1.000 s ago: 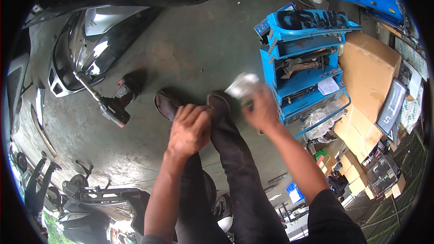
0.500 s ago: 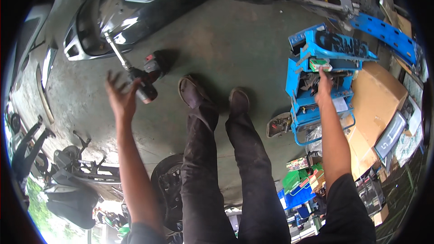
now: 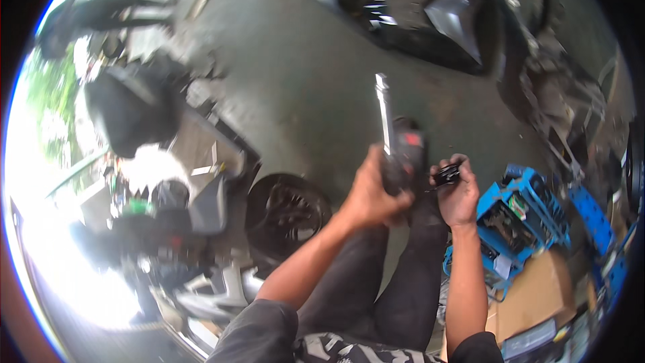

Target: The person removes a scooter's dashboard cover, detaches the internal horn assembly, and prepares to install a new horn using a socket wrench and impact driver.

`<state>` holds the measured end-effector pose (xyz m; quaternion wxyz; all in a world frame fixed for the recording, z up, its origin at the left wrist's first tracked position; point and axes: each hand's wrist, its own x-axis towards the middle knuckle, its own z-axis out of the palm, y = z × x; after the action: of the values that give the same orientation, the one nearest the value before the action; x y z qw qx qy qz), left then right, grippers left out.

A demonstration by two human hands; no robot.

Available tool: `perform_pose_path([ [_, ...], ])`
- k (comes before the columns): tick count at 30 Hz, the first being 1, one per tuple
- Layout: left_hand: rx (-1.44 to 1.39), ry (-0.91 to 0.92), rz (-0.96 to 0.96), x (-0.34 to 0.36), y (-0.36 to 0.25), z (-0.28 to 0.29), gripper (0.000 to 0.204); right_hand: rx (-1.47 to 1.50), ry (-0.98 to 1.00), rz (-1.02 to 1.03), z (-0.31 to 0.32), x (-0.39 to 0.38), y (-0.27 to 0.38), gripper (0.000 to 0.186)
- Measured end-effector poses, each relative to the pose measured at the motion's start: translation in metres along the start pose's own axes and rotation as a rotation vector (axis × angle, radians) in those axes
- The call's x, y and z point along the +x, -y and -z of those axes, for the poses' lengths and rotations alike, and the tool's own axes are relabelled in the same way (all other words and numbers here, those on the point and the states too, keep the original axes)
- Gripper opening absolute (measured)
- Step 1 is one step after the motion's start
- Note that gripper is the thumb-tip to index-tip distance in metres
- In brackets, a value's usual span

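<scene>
- At the centre, above the dark trousers (image 3: 407, 292), the left hand (image 3: 371, 193) is closed around a cordless power driver (image 3: 407, 153); its fingers are partly hidden by the tool.
- From the driver, a silver extension (image 3: 385, 113) projects away from the wearer, toward the top of the view, its end clear of other parts.
- Just right of the driver, the right hand (image 3: 459, 191) is curled, palm partly visible, gripping a small black item (image 3: 447, 175) between thumb and fingers; its exact kind cannot be told.
- To the right of that hand stands a blue toolbox (image 3: 489, 199), opened, with tools in its trays; near it, toward the wearer, sits a cardboard box (image 3: 545, 288).
- Beyond the hands, a glossy dark body panel (image 3: 403, 20) lies on the grey floor (image 3: 289, 87).
- Left of the left hand, a black-tyred wheel (image 3: 287, 216) appears, slightly blurred.
</scene>
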<state>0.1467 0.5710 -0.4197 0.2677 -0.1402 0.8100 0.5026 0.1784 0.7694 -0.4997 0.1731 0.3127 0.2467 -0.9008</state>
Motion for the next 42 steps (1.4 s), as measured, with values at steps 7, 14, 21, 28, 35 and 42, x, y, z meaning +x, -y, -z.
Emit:
perform_pose_path([
  [7,-0.368,-0.018,0.238,-0.265,-0.099,0.047,0.084,-0.644,0.104,-0.316,-0.118,-0.199,-0.011,0.032],
  [14,-0.697,-0.206,0.342,-0.411,-0.008,0.003,0.079,-1.424,0.565,-0.375,-0.108,-0.296,-0.079,0.045],
  [21,-1.419,-0.05,0.303,-0.481,0.073,0.021,0.028,-1.691,0.8,-0.382,-0.112,-0.341,-0.158,0.039],
  [28,-1.478,-0.217,0.13,-0.587,0.183,0.055,0.038,-1.786,0.815,-0.206,-0.147,-0.429,-0.274,0.044],
  [35,-1.239,-0.628,-0.274,-0.651,0.248,0.123,0.031,-1.43,0.918,-0.498,-0.224,-0.462,-0.338,0.072],
  [42,-1.64,-0.66,-0.469,-0.682,0.272,0.187,0.031,-1.276,0.69,-0.776,-0.288,-0.519,-0.348,0.059],
])
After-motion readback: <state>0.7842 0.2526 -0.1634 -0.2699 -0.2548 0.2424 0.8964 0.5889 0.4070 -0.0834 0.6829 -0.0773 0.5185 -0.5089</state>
